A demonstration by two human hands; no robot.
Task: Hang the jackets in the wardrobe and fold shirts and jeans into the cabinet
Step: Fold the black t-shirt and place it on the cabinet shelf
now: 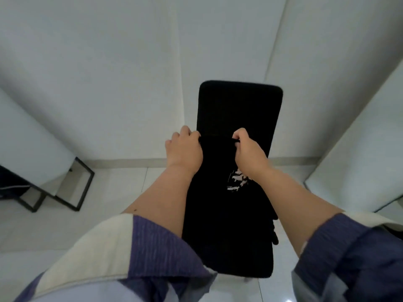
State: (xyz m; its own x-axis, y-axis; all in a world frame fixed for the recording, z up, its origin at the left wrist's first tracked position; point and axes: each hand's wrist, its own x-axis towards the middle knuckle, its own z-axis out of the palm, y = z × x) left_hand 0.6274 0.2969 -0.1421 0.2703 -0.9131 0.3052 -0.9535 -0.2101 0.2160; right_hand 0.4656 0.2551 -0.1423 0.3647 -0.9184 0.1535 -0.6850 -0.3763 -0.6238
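A black shirt (220,214) with a small white print hangs down in front of me, over a black chair. My left hand (183,149) grips the shirt's upper left edge. My right hand (248,152) pinches the upper edge a little to the right of it. Both hands hold the cloth at the same height, in front of the chair's black backrest (239,107). The shirt's lower part covers the chair seat. No wardrobe or cabinet shows in view.
A white wall (130,62) stands close behind the chair. A white table (32,136) on a black metal frame sits at the left. Another white tabletop (359,153) slants in at the right. The floor is pale tile (113,188).
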